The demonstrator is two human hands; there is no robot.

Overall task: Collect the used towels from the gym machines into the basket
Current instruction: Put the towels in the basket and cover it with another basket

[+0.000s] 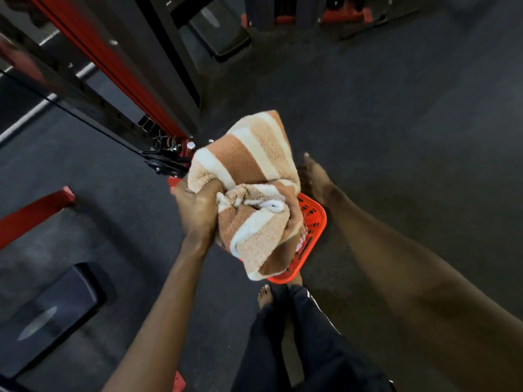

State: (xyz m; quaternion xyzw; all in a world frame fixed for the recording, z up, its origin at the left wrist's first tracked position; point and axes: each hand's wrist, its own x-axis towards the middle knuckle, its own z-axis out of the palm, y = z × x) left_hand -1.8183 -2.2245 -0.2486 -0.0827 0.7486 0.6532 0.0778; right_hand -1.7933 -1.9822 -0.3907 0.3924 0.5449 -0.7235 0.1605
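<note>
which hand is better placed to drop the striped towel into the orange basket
Left. The left hand already grips the bunched striped towel right above the orange basket. The right hand is open, empty, off to the side.

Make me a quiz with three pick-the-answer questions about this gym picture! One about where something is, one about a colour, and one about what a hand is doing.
1. Where is the basket?
A. On the floor beneath the bunched towel
B. On the black padded seat
C. Hanging on the machine frame

2. What colour is the basket?
A. Blue
B. Orange-red
C. Green

3. What is the left hand doing?
A. Resting flat on the floor
B. Holding a dumbbell
C. Gripping the striped towel

Answers:
1 A: the basket peeks out below the towel on the dark floor.
2 B: its plastic mesh wall is orange-red.
3 C: the left hand is closed around the towel, while the right hand is open and holds nothing.
</note>
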